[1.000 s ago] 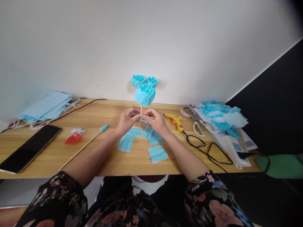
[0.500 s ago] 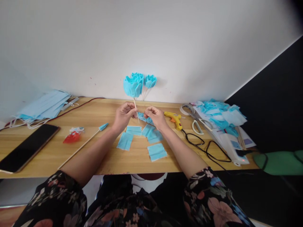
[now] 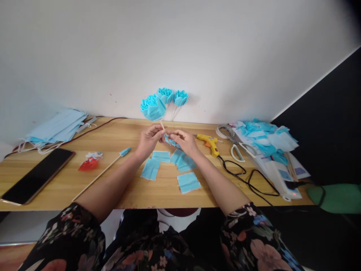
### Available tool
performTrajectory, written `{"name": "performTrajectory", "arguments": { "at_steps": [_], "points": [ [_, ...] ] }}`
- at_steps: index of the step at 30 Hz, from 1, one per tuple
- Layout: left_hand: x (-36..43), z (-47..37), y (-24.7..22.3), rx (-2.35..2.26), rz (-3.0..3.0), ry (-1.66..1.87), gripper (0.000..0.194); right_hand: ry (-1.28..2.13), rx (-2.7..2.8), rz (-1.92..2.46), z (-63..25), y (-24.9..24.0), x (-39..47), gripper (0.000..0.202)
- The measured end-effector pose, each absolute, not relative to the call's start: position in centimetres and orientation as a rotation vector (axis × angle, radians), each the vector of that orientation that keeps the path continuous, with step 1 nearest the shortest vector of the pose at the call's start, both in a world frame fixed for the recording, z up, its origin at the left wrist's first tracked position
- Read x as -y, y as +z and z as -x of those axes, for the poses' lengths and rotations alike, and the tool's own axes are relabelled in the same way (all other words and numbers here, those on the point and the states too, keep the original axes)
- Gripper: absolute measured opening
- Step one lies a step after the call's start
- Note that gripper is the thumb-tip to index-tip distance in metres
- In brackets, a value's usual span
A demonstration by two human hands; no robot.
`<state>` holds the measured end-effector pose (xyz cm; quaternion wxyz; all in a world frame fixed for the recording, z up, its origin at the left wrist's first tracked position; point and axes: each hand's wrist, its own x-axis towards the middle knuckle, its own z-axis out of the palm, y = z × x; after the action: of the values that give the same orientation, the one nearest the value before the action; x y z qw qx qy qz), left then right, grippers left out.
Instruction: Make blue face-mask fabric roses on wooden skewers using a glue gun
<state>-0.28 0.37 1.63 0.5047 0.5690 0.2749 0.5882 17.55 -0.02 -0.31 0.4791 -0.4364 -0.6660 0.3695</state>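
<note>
One large blue flower point(image 3: 153, 108) tilts above the counter point(image 3: 118, 135), its stick point(image 3: 161, 123) pinched by the fingers of the left hand point(image 3: 149, 140). The right hand point(image 3: 185, 142) has curled fingers beside the stick; whether they grip anything, I cannot tell. Two smaller flowers point(image 3: 180, 98) stand behind.

I log one table point(image 3: 124, 195), pale wood with visible grain. Left part: stacked masks point(image 3: 55, 128), a dark red cord point(image 3: 108, 121), a black phone point(image 3: 38, 176), a small red and white packet point(image 3: 89, 162), and a blue-tipped stick point(image 3: 97, 176) set diagonally. Middle and right, I count light-blue squares point(image 3: 188, 182), some overlapping, a ruffled blue strip point(image 3: 172, 141) behind them, a yellow glue gun point(image 3: 208, 143) with its black cord point(image 3: 235, 173), white-handled scissors point(image 3: 237, 153), a coiled pale cable point(image 3: 223, 131), and papers point(image 3: 300, 169) under blue scraps point(image 3: 262, 137).
</note>
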Motion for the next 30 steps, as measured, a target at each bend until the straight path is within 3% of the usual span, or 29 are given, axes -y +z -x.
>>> {"name": "performTrajectory", "arguments": {
  "at_steps": [4, 9, 24, 30],
  "points": [
    [-0.2, 0.2, 1.4, -0.705, -1.433, 1.379, 0.026, 0.651, 1.800, 1.079, -17.4, -0.3, 0.2, 0.021],
    [-0.2, 0.1, 0.6, -0.782, -1.522, 1.401, 0.026, 0.494, 1.851, 1.062, -17.5, 0.0, 0.2, 0.020],
    [0.6, 0.1, 2.3, -0.665, -1.756, 1.432, 0.041, 0.506, 1.836, 1.088, -17.7, -0.7, -0.4, 0.017],
    [0.4, 0.1, 1.9, -0.585, -1.859, 1.458, 0.033, 0.511, 1.853, 1.078, -17.7, -0.9, -0.4, 0.025]
  ]
}}
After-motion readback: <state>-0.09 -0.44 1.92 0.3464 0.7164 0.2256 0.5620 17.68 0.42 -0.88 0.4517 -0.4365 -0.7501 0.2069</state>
